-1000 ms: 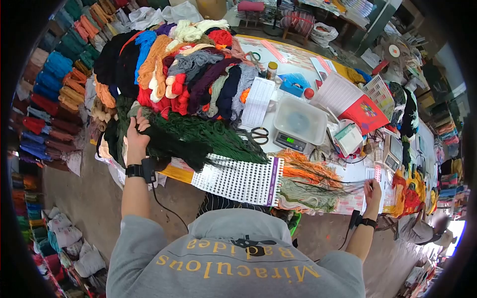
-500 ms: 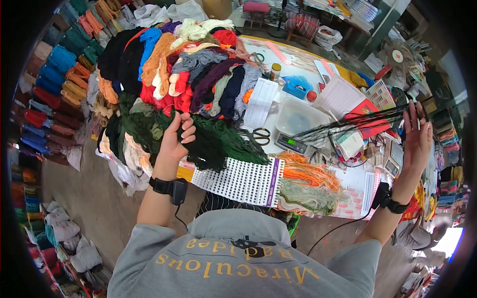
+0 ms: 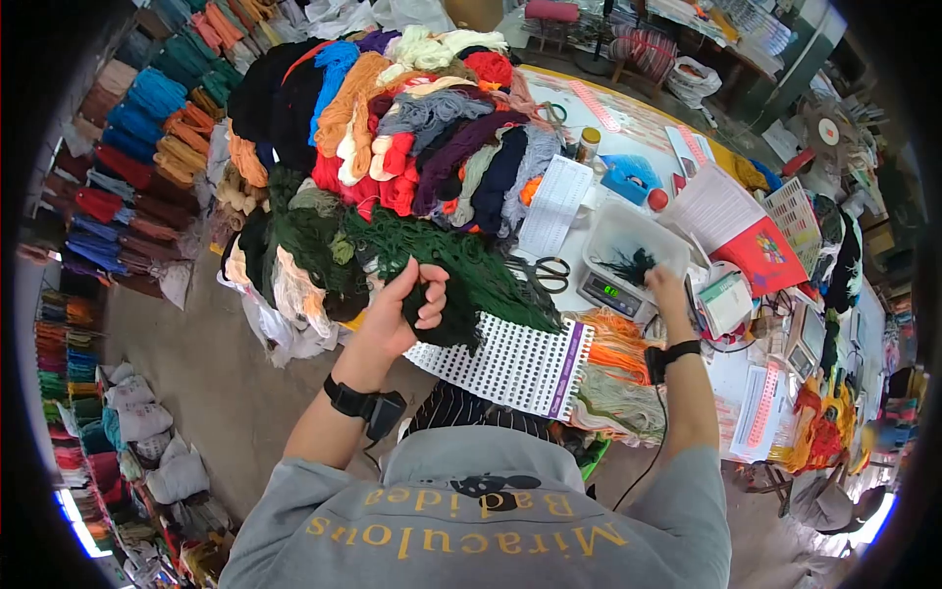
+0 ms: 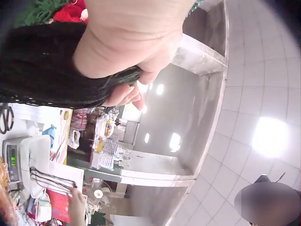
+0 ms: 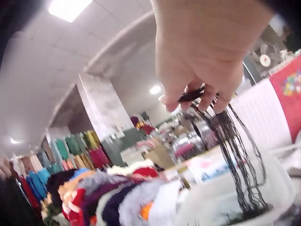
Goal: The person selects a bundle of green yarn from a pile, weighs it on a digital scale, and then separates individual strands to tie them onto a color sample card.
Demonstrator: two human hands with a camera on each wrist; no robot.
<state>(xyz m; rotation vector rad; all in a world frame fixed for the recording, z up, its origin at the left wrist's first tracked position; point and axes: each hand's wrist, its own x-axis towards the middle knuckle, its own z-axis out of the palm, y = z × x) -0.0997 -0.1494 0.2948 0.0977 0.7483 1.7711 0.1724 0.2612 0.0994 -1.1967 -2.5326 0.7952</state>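
The left hand (image 3: 397,309) grips a thick hank of black yarn (image 4: 47,66), its fingers curled round it, over the dark green yarn (image 3: 471,270). Dark strands (image 5: 235,160) hang from the curled fingers of the right hand (image 5: 200,61) down into a clear plastic tub (image 3: 618,236). The tub stands on a digital scale (image 3: 610,294) with a lit green display. Some of the dark yarn lies in a small heap inside the tub.
Black-handled scissors (image 3: 551,275) lie left of the scale. A dotted white sheet (image 3: 491,363) is at the near edge, orange yarn (image 3: 618,339) beside it. Piled coloured hanks (image 3: 442,113) fill the table's left; a red booklet (image 3: 775,255) lies right of the tub.
The right hand has swung from the far right back to the tub, lowering the stretched strands into it. The left hand has moved slightly right with the black hank. The head view has shifted.
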